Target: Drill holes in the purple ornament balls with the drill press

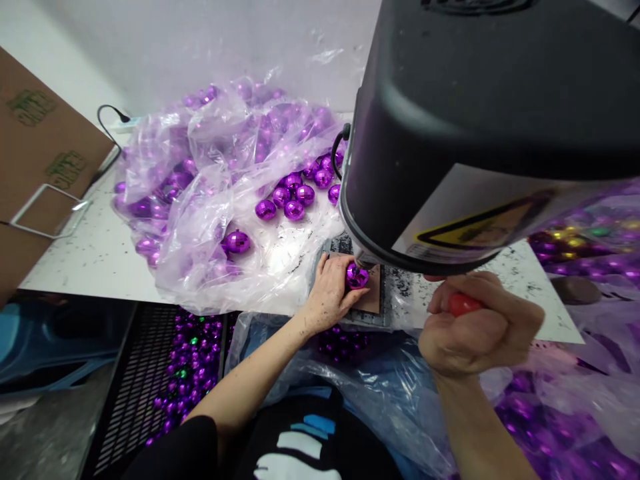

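Observation:
My left hand point(330, 293) grips a shiny purple faceted ball point(357, 275) between thumb and fingers. The ball rests on a small brown board point(369, 304) on the machine's base, right under the metal tip below a big black machine head point(470, 120). Whether the tip touches the ball, I cannot tell. My right hand point(480, 327) is closed around a red knob point(464, 305) at the machine's right side; the lever behind it is hidden.
Loose purple balls point(294, 210) lie on the white table point(100, 257), beside a large clear plastic bag point(200, 180) full of them. A black crate point(117, 393) with smaller beads stands below. A cardboard box point(45, 147) is at left; more bagged balls point(555, 420) are at right.

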Available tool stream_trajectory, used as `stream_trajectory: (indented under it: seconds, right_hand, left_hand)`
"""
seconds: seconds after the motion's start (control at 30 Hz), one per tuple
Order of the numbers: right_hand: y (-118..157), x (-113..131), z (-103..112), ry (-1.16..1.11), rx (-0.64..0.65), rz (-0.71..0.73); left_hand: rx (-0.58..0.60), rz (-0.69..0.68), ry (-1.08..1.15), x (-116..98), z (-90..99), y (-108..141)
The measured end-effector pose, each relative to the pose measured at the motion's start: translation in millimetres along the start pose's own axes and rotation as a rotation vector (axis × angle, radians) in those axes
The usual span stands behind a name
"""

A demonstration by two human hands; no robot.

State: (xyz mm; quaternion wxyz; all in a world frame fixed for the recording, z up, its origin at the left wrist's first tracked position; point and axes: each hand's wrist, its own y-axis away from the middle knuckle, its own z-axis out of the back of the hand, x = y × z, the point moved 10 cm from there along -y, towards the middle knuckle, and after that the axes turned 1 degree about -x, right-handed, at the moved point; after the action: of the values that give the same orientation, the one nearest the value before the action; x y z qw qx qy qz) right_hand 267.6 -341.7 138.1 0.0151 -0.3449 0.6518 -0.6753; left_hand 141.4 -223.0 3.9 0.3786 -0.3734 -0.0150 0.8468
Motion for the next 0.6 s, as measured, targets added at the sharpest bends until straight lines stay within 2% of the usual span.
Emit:
stream_trajectory:
  seconds: [0.17, 0.37, 0.43, 0.5, 0.57, 0.6]
  right_hand:
    - [9.0, -4.2, 0.5, 0.001, -0.029, 0.040]
    - [20.8, -13.2, -0.7, 0.043, 0.025, 0.019]
    - [9.3, -7.0, 2.0, 0.051, 0.032, 0.000]
    - [-13.6, -0.3, 0.1, 0.083, 0.070, -0.058]
    - [-39.9, -4.4, -10.9, 0.198, 0.176, -0.217]
    - [-52.9, -7.2, -11.0, 0.216, 0.160, -0.298]
  left_hand:
    - [-0.023, -0.028, 0.007, -2.1, 1.9, -0.4]
    - [-0.013, -0.028, -0.003, 0.4, -0.6, 0.3]
    - [-0.015, -0.030, -0.009, 0.2, -0.4, 0.6]
    - [-0.017, -0.032, -0.004, -0.2, -0.4, 0.1]
    - [-0.014, -0.030, 0.009, -0.4, -1.0, -1.7]
    - [-0.012, -0.031, 0.019, -0.6, -1.2, -2.9]
